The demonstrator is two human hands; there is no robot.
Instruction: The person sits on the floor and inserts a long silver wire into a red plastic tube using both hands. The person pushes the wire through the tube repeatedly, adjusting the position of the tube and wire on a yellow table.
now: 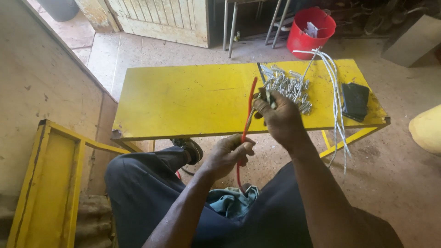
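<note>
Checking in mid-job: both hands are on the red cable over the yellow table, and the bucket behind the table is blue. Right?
Not quite: the bucket is red, not blue, as the head view shows. The rest holds: left hand and right hand are on the red cable over the yellow table.
</note>
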